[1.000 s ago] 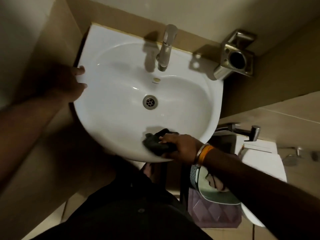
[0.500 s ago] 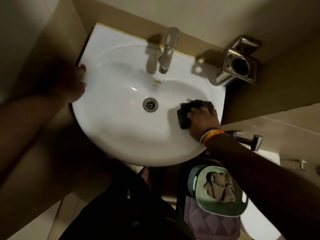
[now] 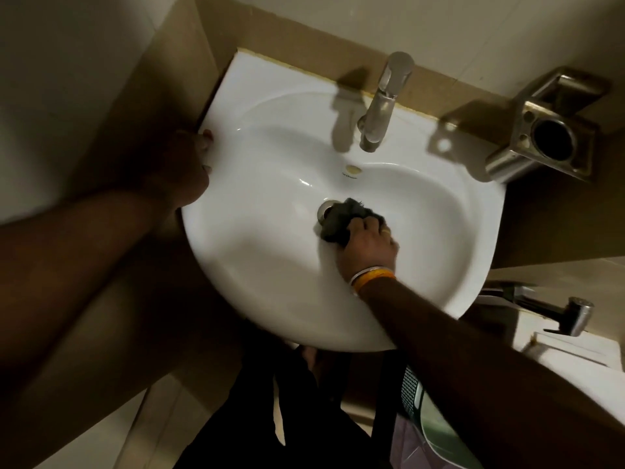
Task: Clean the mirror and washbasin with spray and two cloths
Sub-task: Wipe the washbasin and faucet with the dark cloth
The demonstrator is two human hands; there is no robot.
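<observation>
At the bottom of the white washbasin (image 3: 257,265), the right hand (image 3: 367,247) holds a dark cloth (image 3: 341,221) and pushes it down on the bowl. The fingers of this hand are curled round the cloth, so the cloth is bunched up in front of the knuckles. The cloth lies over most of the round metal drain (image 3: 324,209), and only the left edge of the drain peeks out. A ring shows on one finger, and an orange and silver band (image 3: 372,277) sits on the wrist just behind the right hand. The left hand (image 3: 184,167) is far off to the other side, on the left rim of the washbasin. Its fingers look fairly straight with the tips touching the white edge, and it holds nothing. It is dark there, so the rest of that hand is hard to see. Beyond the right hand, at the back of the washbasin, stands a metal tap (image 3: 382,106) with its spout pointing down over the bowl. Further right of the right hand, on the wall, is a shiny metal holder (image 3: 548,130) with a round dark hole in it. Near the right arm, lower down, a small metal sprayer (image 3: 571,311) sticks out beside something white. Under the right arm a green bin (image 3: 436,421) shows a little.
</observation>
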